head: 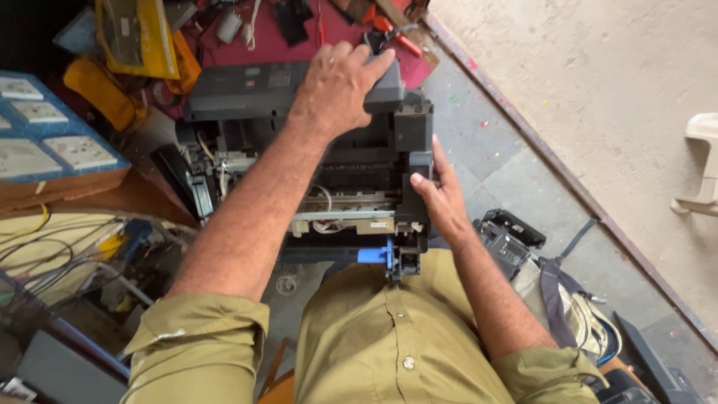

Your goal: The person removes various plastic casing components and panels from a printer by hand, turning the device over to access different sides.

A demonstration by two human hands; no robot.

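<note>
While the head view looks straight down, a dark grey plastic printer with its cover off (pixel 329 172) sits on the person's lap, against the olive shirt (pixel 389 337). Left hand (pixel 340 86) lies palm-down on the printer's far top panel, fingers spread and curled over its far edge. Right hand (pixel 441 198) presses the printer's right side wall, thumb on the casing, fingers flat behind it; grip partly hidden. A blue plastic lever (pixel 374 255) shows at the near edge, just left of the right wrist. A grey bag (pixel 557 295) lies on the stone floor (pixel 493 142), right.
</note>
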